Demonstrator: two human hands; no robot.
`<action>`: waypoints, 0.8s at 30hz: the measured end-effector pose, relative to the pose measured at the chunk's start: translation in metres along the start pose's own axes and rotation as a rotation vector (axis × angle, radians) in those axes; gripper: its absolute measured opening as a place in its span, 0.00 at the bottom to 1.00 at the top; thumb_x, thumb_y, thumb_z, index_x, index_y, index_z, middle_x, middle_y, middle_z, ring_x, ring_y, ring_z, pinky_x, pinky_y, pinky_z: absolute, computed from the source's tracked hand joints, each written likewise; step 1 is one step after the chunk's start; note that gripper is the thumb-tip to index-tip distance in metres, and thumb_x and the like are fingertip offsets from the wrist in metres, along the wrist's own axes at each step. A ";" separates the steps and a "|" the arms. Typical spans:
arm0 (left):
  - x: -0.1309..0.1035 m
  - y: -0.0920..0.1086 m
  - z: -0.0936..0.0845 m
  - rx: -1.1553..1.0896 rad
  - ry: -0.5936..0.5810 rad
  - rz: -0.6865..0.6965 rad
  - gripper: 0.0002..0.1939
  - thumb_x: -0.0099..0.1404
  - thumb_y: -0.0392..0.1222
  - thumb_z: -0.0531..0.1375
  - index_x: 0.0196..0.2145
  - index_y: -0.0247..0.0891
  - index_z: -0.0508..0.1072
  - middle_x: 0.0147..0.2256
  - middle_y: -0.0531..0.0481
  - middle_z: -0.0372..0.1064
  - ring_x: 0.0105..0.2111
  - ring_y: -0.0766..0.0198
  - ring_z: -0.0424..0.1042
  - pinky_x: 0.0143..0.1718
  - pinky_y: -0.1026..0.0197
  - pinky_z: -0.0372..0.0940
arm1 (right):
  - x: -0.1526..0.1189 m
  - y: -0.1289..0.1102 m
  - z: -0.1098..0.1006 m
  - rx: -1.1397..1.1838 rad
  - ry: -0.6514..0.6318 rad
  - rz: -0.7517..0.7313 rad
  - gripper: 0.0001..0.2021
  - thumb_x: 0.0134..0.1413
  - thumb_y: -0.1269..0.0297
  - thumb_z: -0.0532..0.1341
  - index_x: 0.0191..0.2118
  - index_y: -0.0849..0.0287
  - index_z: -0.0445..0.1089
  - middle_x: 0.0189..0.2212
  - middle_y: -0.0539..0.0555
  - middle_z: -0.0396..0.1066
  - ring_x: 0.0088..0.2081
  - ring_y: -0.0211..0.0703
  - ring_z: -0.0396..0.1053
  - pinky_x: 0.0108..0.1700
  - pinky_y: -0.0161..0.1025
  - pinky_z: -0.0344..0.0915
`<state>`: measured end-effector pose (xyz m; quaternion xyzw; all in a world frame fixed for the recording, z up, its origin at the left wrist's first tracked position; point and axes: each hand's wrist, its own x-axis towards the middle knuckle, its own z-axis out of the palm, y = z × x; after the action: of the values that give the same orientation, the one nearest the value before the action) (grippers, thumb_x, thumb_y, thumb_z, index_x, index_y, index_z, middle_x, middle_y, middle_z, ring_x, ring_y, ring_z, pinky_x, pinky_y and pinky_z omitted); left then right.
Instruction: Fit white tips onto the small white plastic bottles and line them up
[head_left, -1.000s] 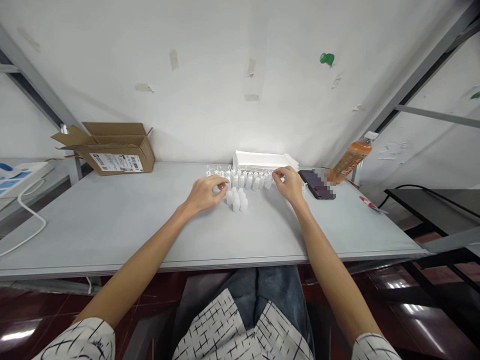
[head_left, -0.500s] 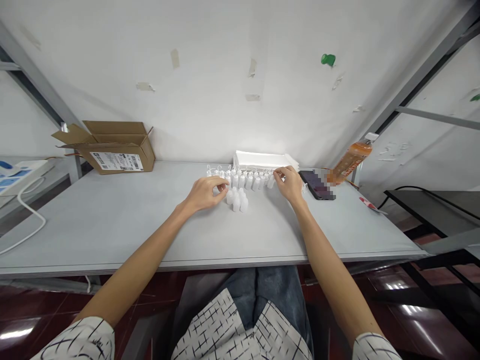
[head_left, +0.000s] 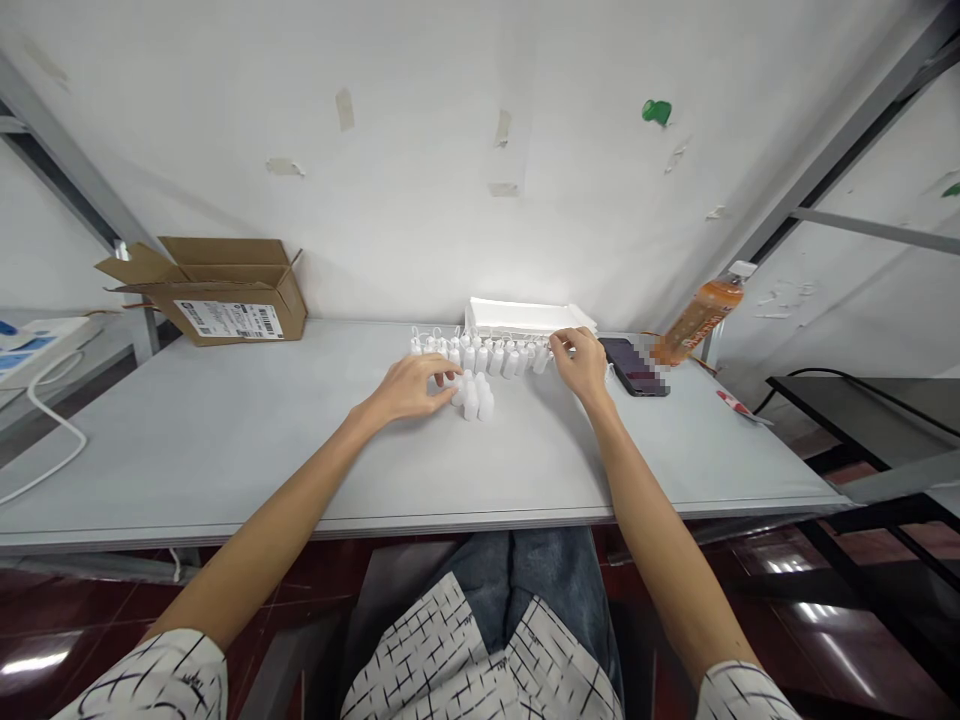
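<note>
A row of small white plastic bottles [head_left: 496,360] with looped caps stands across the back of the table. In front of it is a tight group of small white bottles [head_left: 472,400] without visible loops. My left hand [head_left: 411,388] rests at the left side of this group. Its fingers curve apart, with the thumb below and the fingertips beside the nearest bottles; nothing is plainly held. At the right end of the row, my right hand [head_left: 581,362] has its thumb and forefinger pinched together by the last bottle. Whatever lies between those tips is too small to make out.
A white tray [head_left: 525,316] lies behind the row, against the wall. Right of it are a dark phone [head_left: 636,368] and a leaning orange drink bottle [head_left: 699,322]. An open cardboard box [head_left: 225,300] stands at the back left; a white cable [head_left: 56,420] hangs at the far left.
The left hand has shifted slightly right toward the front group, its fingertips now closer to those bottles. My right hand stays nearly in place at the row's end.
</note>
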<state>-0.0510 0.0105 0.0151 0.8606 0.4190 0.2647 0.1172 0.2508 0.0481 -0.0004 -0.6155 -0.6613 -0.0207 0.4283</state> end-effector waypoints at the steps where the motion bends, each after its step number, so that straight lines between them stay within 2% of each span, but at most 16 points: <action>1: 0.000 0.000 0.000 -0.006 0.007 -0.007 0.15 0.60 0.42 0.58 0.44 0.40 0.78 0.40 0.51 0.76 0.35 0.63 0.73 0.30 0.64 0.64 | 0.000 0.000 0.000 0.004 0.006 0.004 0.09 0.59 0.63 0.56 0.34 0.58 0.73 0.36 0.55 0.73 0.35 0.44 0.71 0.38 0.40 0.61; 5: 0.001 -0.001 0.000 -0.075 0.028 -0.024 0.16 0.60 0.45 0.60 0.44 0.40 0.77 0.40 0.51 0.77 0.35 0.63 0.73 0.31 0.64 0.64 | 0.000 0.001 -0.001 0.005 0.023 0.009 0.10 0.59 0.62 0.56 0.33 0.57 0.72 0.36 0.55 0.73 0.35 0.43 0.71 0.38 0.39 0.61; 9: 0.002 -0.001 0.001 -0.123 -0.013 -0.048 0.12 0.59 0.48 0.62 0.37 0.40 0.79 0.37 0.51 0.78 0.36 0.62 0.74 0.32 0.64 0.65 | 0.002 0.003 -0.006 0.009 0.063 0.020 0.10 0.59 0.61 0.56 0.33 0.57 0.73 0.36 0.55 0.73 0.35 0.44 0.71 0.38 0.40 0.62; 14: 0.003 -0.003 0.000 -0.153 -0.088 -0.080 0.13 0.58 0.48 0.62 0.38 0.42 0.81 0.37 0.52 0.79 0.37 0.61 0.75 0.35 0.63 0.65 | 0.011 0.017 -0.020 -0.015 0.271 0.106 0.11 0.58 0.62 0.55 0.32 0.59 0.73 0.33 0.56 0.73 0.36 0.46 0.70 0.45 0.43 0.64; 18: 0.002 -0.008 0.002 -0.109 -0.184 -0.049 0.12 0.59 0.48 0.61 0.36 0.42 0.81 0.41 0.52 0.79 0.40 0.59 0.75 0.39 0.62 0.64 | 0.016 0.029 -0.033 -0.060 0.403 0.258 0.11 0.55 0.65 0.55 0.32 0.61 0.73 0.32 0.58 0.74 0.36 0.49 0.71 0.46 0.45 0.64; 20: 0.002 -0.011 0.004 -0.095 -0.226 -0.036 0.11 0.59 0.48 0.61 0.34 0.41 0.81 0.40 0.51 0.78 0.39 0.59 0.74 0.39 0.62 0.64 | 0.015 0.032 -0.039 -0.074 0.396 0.348 0.11 0.54 0.67 0.55 0.34 0.61 0.75 0.33 0.60 0.76 0.37 0.50 0.71 0.46 0.46 0.64; 24: 0.002 -0.015 0.004 -0.096 -0.277 -0.040 0.17 0.57 0.53 0.64 0.39 0.40 0.80 0.37 0.49 0.76 0.35 0.60 0.72 0.35 0.61 0.64 | 0.012 0.034 -0.047 -0.116 0.269 0.495 0.14 0.49 0.71 0.56 0.38 0.59 0.78 0.36 0.60 0.78 0.39 0.53 0.73 0.45 0.46 0.66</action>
<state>-0.0572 0.0215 0.0064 0.8738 0.4028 0.1606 0.2202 0.3057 0.0394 0.0192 -0.7733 -0.4259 -0.0345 0.4684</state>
